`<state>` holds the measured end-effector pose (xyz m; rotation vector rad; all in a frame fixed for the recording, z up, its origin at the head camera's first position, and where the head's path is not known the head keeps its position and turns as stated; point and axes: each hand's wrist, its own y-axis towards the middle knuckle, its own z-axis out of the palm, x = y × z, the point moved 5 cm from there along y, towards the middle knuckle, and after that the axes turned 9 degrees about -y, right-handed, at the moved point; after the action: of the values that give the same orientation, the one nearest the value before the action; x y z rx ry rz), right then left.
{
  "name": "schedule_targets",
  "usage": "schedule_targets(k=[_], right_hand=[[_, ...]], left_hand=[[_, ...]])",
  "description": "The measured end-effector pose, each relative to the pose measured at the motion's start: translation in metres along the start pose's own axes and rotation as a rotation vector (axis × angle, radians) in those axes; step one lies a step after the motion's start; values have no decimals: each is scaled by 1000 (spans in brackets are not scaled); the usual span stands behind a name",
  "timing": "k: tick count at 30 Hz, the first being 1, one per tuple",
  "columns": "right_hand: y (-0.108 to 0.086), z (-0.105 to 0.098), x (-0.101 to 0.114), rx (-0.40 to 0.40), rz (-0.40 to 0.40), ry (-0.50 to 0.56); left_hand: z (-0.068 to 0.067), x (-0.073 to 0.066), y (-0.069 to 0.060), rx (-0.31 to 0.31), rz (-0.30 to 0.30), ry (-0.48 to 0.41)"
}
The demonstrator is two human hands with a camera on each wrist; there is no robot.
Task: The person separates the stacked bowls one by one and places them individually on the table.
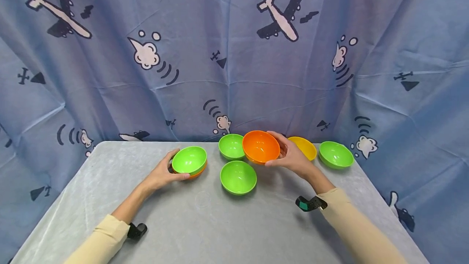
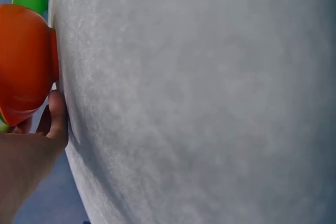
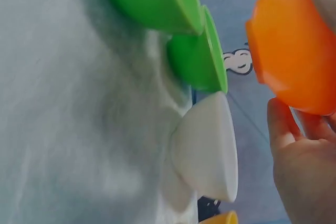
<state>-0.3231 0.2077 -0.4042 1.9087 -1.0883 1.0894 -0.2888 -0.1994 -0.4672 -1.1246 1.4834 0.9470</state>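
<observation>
At the table's left, my left hand [image 1: 161, 174] grips a green bowl [image 1: 189, 160] nested in an orange bowl [image 1: 198, 173]. In the left wrist view, the base of that orange bowl [image 2: 23, 59] is at the tabletop, with fingers against its side. My right hand [image 1: 293, 156] holds another orange bowl [image 1: 260, 146] by its side, raised above the table; the right wrist view shows fingers and thumb around this bowl [image 3: 296, 45]. Near it stand a front green bowl [image 1: 238, 177] and a rear green bowl [image 1: 231, 146], partly covered by the raised bowl.
A white bowl [image 3: 205, 148] shows only in the right wrist view. A yellow bowl [image 1: 303, 148] and another green bowl [image 1: 336, 155] stand at the back right. The table [image 1: 205, 227] has a pale cover, and a blue patterned curtain [image 1: 190, 52] hangs behind it.
</observation>
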Motion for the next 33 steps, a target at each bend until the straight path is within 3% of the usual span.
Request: schedule_targets(k=[17,33], right_hand=[[-23,-15,-21,-29,-8,-107],[-59,-21,-45,30,-6,-152]], left_hand=[[-5,4,2,21,11,11],[-10,7,2,45,41,-31]])
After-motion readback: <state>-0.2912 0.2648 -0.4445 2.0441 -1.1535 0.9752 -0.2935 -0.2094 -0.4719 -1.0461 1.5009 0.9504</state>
